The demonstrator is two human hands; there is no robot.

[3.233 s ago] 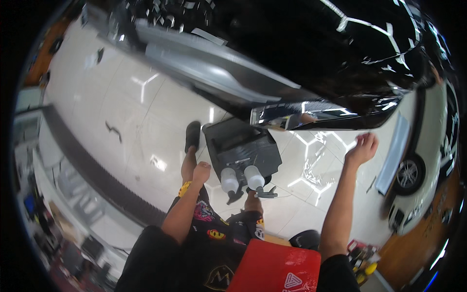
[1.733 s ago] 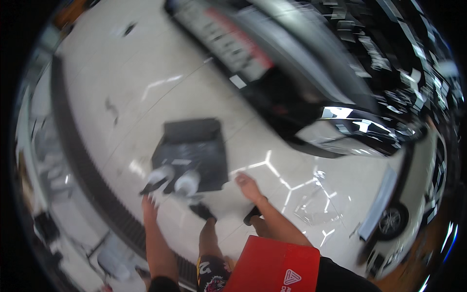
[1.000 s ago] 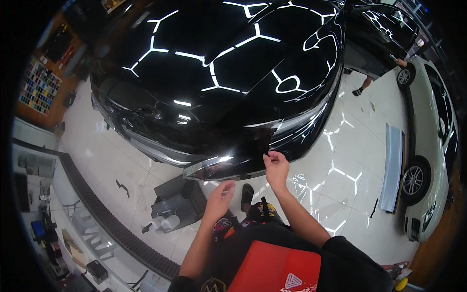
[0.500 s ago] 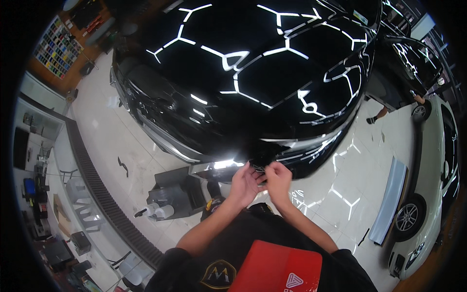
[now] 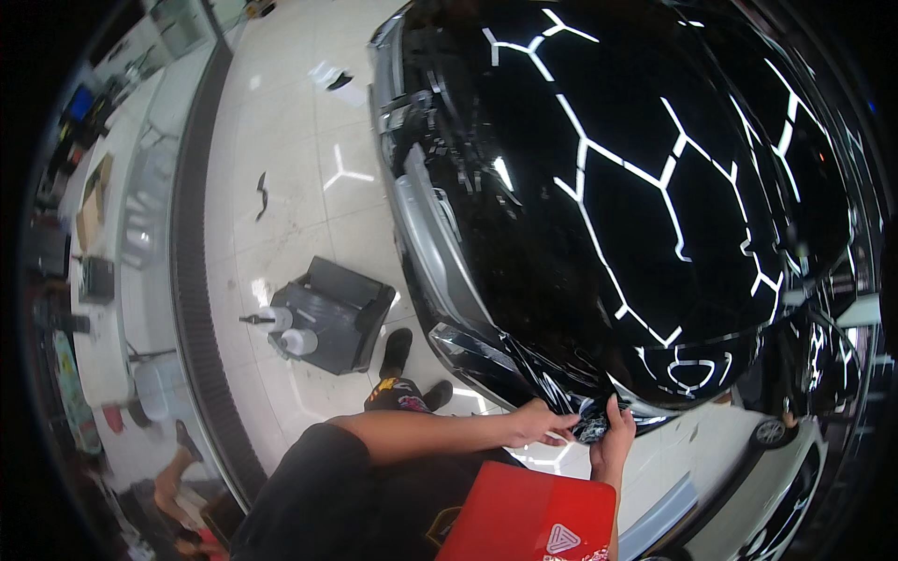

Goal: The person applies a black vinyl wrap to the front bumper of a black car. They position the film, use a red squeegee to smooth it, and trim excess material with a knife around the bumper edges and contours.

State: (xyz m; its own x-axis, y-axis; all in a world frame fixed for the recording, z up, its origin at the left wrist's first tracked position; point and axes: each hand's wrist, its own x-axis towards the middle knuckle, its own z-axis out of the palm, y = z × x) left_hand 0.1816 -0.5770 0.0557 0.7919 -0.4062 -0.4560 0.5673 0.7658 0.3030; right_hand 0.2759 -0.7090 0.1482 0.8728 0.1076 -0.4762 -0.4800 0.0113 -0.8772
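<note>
A glossy black car (image 5: 561, 234) fills the middle and right of the view. At its near corner hangs a loose, crinkled sheet of shiny black film (image 5: 591, 419), wrinkled where it meets the body. My left hand (image 5: 536, 425) reaches in from the left, its fingers closed on the film's edge. Close by on the right, my right hand (image 5: 612, 438) grips the same film, with the thumb pointing up. The film bunches between both hands, partly hiding the fingertips.
A dark grey bin-like box (image 5: 341, 304) stands on the tiled floor, with white spray bottles (image 5: 299, 341) on it. A black strip (image 5: 263, 198) lies farther left. A red flat pouch (image 5: 524, 510) hangs at my chest. A light-coloured car (image 5: 762, 505) stands at lower right.
My view has turned, so the car now sits farther right. Both hands have moved right along the car's edge and now hold crinkled film, which was not clearly visible before.
</note>
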